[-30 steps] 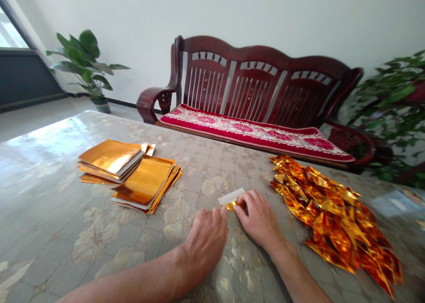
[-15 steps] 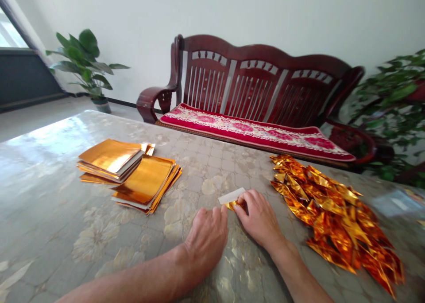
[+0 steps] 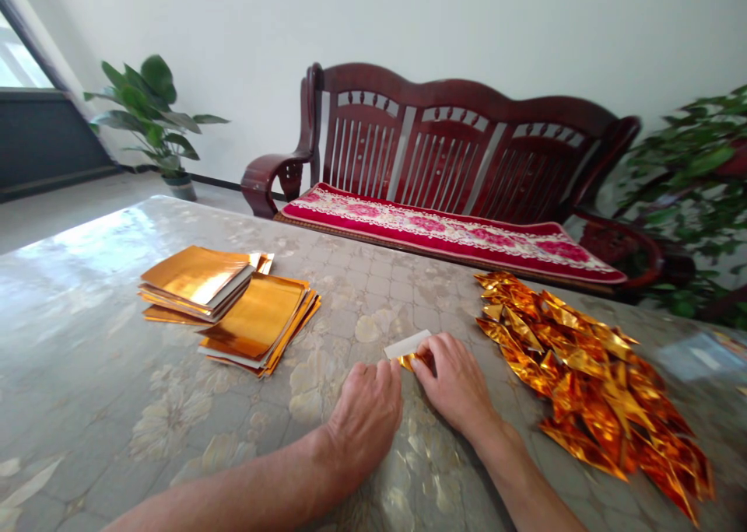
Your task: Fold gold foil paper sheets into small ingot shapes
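A partly folded sheet of gold foil paper [image 3: 407, 345] lies on the table between my hands, a pale strip of its backing showing along the far edge. My right hand [image 3: 452, 376] is closed on its right end, thumb and fingers pinched together. At its near left side, the curled fingers of my left hand [image 3: 369, 404] press against the paper; the fingertips are mostly hidden. Farther left sit two overlapping stacks of flat gold foil sheets [image 3: 262, 314]. To the right is a heap of folded gold foil pieces [image 3: 589, 376] with pointed ends.
The table [image 3: 245, 431] has a patterned, glossy cover. Beyond it stands a dark red wooden bench [image 3: 467, 151] with a red floral runner [image 3: 443, 225]. A clear plastic packet [image 3: 700, 355] lies at the right. Potted plants [image 3: 152, 120] stand on both sides.
Hardly anything differs: both hands keep their hold on the foil sheet in the same place. The view has shifted very slightly.
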{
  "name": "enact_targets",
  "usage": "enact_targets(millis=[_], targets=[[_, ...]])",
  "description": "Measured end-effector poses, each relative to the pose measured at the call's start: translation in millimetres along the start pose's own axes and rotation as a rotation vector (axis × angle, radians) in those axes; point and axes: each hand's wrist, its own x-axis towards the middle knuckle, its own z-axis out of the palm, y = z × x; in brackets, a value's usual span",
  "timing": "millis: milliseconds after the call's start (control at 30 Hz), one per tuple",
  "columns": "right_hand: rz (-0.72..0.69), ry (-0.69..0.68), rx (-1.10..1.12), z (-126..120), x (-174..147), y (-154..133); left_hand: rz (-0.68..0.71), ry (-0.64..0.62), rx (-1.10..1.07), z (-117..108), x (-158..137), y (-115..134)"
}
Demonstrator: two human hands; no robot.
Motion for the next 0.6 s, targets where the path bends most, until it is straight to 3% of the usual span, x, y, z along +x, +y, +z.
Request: enact_targets(millis=[300,600], targets=[[0.107,-0.014,-0.068,1,6,-9,0.026,-0.04,-0.121,-7,7,-2],[0.058,-0.037,0.013,-3,6,6,-0.052,-0.076,-0.213,-10,19,-20]])
